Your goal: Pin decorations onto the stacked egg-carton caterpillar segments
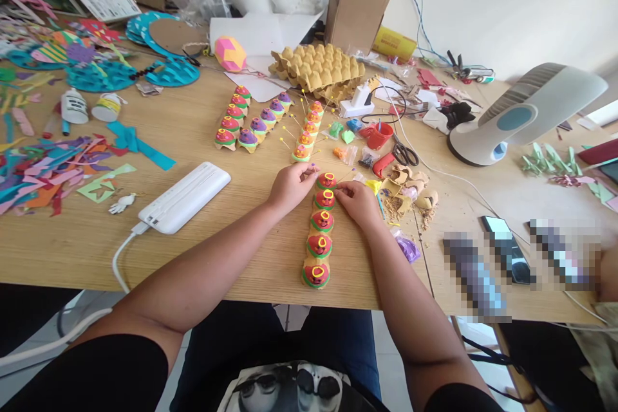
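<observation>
A strip of egg-carton cups made into a caterpillar (320,221) stands lengthwise in front of me. Its red tops carry yellow rings and small dark face marks, with green bands below. My left hand (293,184) is at the far end's left side, fingertips pinched at a thin stalk with a small purple tip (314,168). At the far end's right side, the curled fingers of my right hand (360,204) hold the strip's edge. Another thin stalk slants out to the right there. Beyond stands an orange caterpillar strip (309,132) with yellow-tipped stalks around it.
Red (232,117) and purple (264,121) strips lie farther left, before stacked egg trays (318,69). A white power bank (185,198) lies left. Scissors (404,153), carton scraps (408,190), phones (506,248) and a fan (521,109) are right.
</observation>
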`<state>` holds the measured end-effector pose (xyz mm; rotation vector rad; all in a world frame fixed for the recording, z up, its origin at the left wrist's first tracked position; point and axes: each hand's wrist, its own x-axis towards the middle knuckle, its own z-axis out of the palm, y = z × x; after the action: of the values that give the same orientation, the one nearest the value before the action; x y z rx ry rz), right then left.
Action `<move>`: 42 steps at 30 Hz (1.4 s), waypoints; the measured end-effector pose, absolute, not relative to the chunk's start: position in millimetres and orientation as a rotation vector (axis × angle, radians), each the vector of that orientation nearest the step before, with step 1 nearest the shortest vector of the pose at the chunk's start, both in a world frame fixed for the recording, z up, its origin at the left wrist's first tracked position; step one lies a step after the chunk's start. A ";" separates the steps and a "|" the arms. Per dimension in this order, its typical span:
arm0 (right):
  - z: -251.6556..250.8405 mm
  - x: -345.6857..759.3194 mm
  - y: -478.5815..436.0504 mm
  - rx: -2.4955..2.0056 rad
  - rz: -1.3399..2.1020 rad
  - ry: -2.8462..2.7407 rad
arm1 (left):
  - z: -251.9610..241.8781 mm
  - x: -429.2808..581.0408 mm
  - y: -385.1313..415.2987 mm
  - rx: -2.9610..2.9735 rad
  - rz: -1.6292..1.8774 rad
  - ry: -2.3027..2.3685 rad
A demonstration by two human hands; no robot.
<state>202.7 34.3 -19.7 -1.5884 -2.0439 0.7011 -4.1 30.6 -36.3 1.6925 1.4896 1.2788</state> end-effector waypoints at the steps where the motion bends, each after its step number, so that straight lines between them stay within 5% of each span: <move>1: -19.5 202.8 34.4 -1.590 0.701 -2.044 | -36.1 -4.5 30.4 1.693 1.279 1.489; 31: -11.8 205.8 27.6 -1.646 0.465 -2.088 | -24.0 -35.5 34.8 1.483 1.494 1.723; 35: -10.2 207.0 26.4 -1.651 0.477 -2.033 | -11.8 -41.9 29.7 1.692 1.306 1.904; 42: -7.6 209.5 26.0 -1.678 0.557 -1.863 | 8.7 -42.4 13.2 1.942 0.430 2.087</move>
<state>209.5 26.0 -7.6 -1.6785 -1.8628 0.5569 -42.4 13.2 8.7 1.9424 2.0873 0.4304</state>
